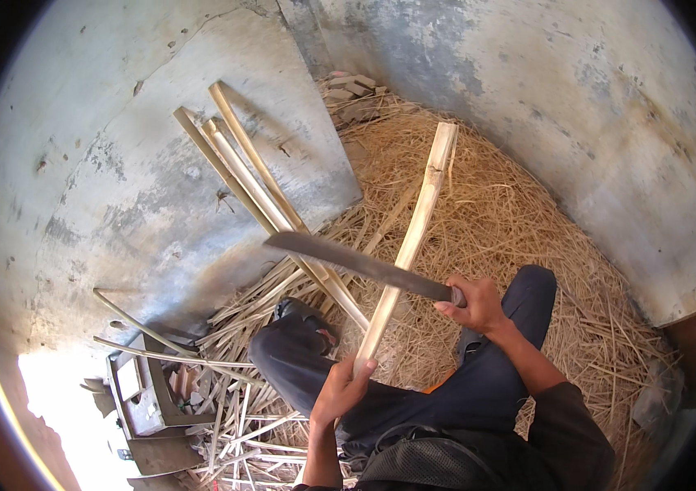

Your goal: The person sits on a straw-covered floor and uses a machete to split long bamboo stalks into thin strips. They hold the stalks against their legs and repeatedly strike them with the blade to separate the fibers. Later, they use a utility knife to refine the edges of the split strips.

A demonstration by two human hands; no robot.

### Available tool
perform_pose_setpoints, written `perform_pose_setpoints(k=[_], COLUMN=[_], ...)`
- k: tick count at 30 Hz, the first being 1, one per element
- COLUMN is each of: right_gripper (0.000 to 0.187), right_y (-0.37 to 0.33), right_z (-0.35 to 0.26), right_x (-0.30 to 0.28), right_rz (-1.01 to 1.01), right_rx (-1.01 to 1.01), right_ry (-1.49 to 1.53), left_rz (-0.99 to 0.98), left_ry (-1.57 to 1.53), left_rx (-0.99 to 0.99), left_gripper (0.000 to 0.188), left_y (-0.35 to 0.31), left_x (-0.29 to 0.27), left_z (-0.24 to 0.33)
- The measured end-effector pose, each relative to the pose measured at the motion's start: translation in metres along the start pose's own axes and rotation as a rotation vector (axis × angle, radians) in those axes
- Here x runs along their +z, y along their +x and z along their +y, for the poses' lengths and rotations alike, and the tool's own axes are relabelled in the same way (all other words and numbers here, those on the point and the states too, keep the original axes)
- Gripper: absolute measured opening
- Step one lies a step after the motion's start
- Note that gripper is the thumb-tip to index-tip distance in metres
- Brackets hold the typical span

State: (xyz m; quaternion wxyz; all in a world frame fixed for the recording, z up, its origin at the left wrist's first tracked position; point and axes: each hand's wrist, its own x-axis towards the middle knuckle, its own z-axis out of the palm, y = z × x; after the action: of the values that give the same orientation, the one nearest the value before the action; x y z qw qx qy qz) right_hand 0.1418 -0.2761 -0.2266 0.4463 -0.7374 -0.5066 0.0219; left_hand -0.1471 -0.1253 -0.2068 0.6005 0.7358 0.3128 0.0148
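Observation:
My left hand (341, 388) is closed around the lower end of a long split bamboo strip (416, 225), pale on its upward face. The strip slants up and away from me, its far end above the shavings. My right hand (475, 305) grips the handle of a machete (356, 260). Its long dark blade points left and crosses over the middle of the strip. Whether the edge touches the bamboo, I cannot tell. Several more split bamboo lengths (258, 184) lean against the wall left of the strip, their lower ends near my left knee.
A thick heap of bamboo shavings (495, 196) covers the floor. Worn plastered walls (577, 123) stand behind and at both sides. At lower left is an open box (151, 385) with scraps, thin bamboo sticks (176, 353) over it. My bent legs (446, 405) frame the work.

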Motion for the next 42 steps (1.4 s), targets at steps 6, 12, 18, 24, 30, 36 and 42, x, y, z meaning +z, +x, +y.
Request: perform_pose_setpoints(k=[6,12,18,24,30,36,42], right_gripper=[0.058,0.064,0.064,0.072,0.065,0.073,0.071], right_y=[0.016,0.044,0.055,0.089,0.086,0.083,0.112], right_z=[0.013,0.022,0.003,0.045,0.048,0.025,0.063], right_x=[-0.006,-0.020,-0.018,-0.040,-0.044,-0.030,-0.052], right_rz=[-0.010,-0.025,-0.081,0.021,0.025,-0.064,0.070], right_rx=[-0.091,-0.020,-0.259,0.135,-0.070,-0.213,0.085], right_ry=[-0.119,-0.123,-0.244,-0.153,-0.237,-0.307,-0.214], left_rz=[0.162,0.186,0.110,0.175,0.259,0.353,0.295], left_ry=[0.203,0.208,0.163,0.253,0.370,0.450,0.435], left_rx=[0.175,0.149,0.171,0.095,0.089,0.148,0.064], left_gripper=[0.034,0.028,0.030,0.029,0.029,0.029,0.029], left_y=[-0.007,-0.019,-0.017,-0.038,-0.042,-0.036,-0.056], left_x=[0.009,0.007,0.005,-0.005,-0.006,-0.008,-0.021], left_z=[0.017,0.017,0.015,0.000,0.001,-0.009,-0.021])
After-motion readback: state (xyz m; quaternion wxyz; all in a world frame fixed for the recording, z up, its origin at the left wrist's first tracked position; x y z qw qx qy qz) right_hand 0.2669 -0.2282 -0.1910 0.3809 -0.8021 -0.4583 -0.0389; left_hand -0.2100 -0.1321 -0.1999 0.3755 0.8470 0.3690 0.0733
